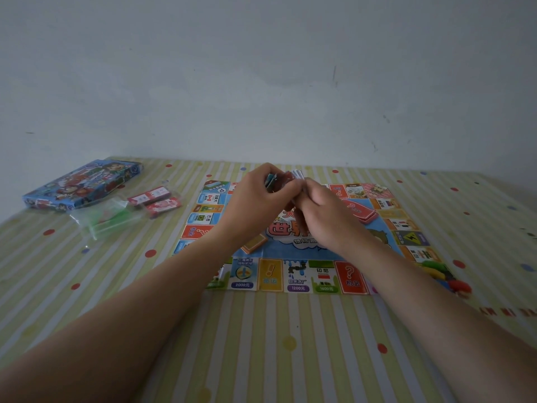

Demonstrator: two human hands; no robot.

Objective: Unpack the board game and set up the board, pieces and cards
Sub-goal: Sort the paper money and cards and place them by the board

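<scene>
You've got the small cards (280, 179) up in both hands rn, held over the far-middle part of the game board (299, 276). Your left hand (258, 199) is curled round the stack from the left. Your right hand (327, 219) pinches the same stack from the right w/ fingers bent in. So both are gripping it, neither one loose. The cards are lifted off the board, not touching it.

The board lies flat and unfolded on the striped, dotted tablecloth (261, 344). On it there's a red card deck (360, 212) just right of your right hand, lying at a diagonal. There's also an orange card deck (253, 243), partly hidden under your left wrist. A clump of coloured pieces (444, 276) sits at the board's near right corner, green/yellow/red, too blurry for detail.

Far left of the table is the game box (82, 184). Two red packs (154, 199) lie beside it, btw box and board. In front of the box is a clear plastic bag (107, 221) w/ green stuff inside.
</scene>
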